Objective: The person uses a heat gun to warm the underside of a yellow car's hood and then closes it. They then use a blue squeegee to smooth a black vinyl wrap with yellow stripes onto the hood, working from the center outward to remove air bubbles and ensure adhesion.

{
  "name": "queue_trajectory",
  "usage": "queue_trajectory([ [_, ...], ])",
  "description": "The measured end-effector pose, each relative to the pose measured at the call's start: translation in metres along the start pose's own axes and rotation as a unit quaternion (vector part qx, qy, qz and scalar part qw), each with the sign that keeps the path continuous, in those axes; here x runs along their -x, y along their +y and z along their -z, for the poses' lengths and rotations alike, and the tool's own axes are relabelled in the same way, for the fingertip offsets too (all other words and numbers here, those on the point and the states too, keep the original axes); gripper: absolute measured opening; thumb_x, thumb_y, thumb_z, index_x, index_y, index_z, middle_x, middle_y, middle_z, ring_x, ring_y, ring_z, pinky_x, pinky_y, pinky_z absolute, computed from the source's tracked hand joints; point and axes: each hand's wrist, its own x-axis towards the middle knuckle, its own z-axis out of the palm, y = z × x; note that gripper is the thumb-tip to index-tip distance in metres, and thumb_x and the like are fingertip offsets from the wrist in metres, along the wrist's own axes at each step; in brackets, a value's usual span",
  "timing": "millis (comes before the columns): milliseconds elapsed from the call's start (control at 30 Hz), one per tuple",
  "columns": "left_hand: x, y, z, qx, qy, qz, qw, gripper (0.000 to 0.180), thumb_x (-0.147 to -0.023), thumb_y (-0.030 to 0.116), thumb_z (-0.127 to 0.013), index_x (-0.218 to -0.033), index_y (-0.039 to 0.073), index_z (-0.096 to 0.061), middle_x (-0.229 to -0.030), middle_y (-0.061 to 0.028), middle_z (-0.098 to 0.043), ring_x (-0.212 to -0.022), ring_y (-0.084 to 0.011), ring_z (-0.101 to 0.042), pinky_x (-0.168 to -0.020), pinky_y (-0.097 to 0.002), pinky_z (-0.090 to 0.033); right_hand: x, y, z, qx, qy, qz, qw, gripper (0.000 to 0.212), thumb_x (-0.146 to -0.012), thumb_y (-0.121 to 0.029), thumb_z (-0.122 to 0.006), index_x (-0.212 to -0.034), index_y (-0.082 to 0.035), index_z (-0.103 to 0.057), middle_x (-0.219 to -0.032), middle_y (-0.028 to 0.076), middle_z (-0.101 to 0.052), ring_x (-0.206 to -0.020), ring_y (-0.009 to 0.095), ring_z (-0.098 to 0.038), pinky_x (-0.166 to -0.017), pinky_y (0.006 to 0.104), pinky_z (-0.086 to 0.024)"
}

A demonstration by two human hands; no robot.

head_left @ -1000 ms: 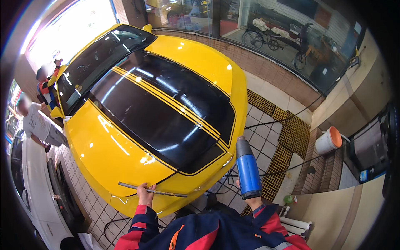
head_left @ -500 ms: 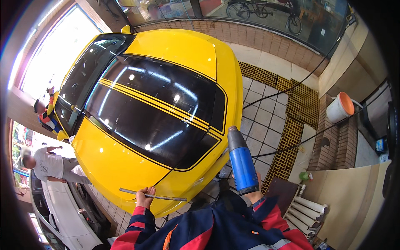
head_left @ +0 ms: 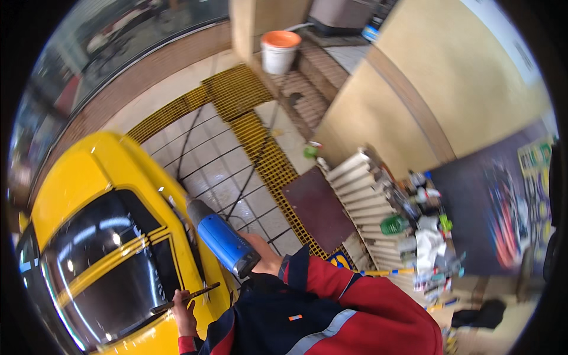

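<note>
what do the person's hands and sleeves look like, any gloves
The left hand and right hand are bare, without gloves. The left sleeve and right sleeve are long, in red and navy. The navy jacket front carries a small orange-and-white tag and a light grey band.

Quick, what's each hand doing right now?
Left hand: closed, holding a thin dark strip.
Right hand: closed, holding a blue heat gun.

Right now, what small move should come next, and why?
Perhaps draw the blue cylindrical tool in the right hand slightly back: its dark nozzle appears close to the front edge of the glossy yellow car, and any gap is unclear.
</note>
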Motion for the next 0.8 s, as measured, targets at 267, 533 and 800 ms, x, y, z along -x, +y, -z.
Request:
queue_trajectory([
  [267, -0.111, -0.007, -0.157, -0.338, -0.162, -0.139, 0.917, 0.040, -0.100, 0.032, -0.081, -0.077, 0.007, -0.059, -0.065, -0.0019, -0.056, -0.057, -0.0145, -0.052, -0.056, -0.0359, -0.044, 0.169, 0.063, 0.072, -0.597, 0.209, -0.114, 0.766, 0.031, -0.101, -0.008, -0.070, -0.130, -0.001, -0.065, -0.121, 0.014, -0.074, -0.109, 0.025, -0.073, -0.102, 0.0418, -0.057],
  [533, -0.100, -0.024, -0.335, -0.427, -0.293, -0.367, 0.773, 0.019, -0.093, 0.022, -0.081, -0.096, 0.004, -0.075, -0.098, -0.0200, -0.074, -0.096, -0.0421, -0.072, -0.088, -0.0473, -0.057, 0.240, 0.129, 0.117, -0.332, 0.374, -0.075, 0.862, 0.050, -0.101, -0.007, -0.073, -0.147, 0.004, -0.057, -0.141, 0.020, -0.070, -0.126, 0.029, -0.071, -0.110, 0.0489, -0.059],
  [800, -0.109, -0.120, -0.592, -0.647, -0.411, -0.344, 0.542, 0.021, -0.088, 0.022, -0.081, -0.095, 0.005, -0.071, -0.095, -0.0219, -0.073, -0.096, -0.0476, -0.071, -0.084, -0.0568, -0.057, 0.278, 0.138, 0.208, -0.107, 0.453, -0.158, 0.871, 0.044, -0.088, -0.012, -0.087, -0.126, 0.000, -0.069, -0.111, 0.011, -0.078, -0.102, 0.021, -0.074, -0.092, 0.0362, -0.059],
])
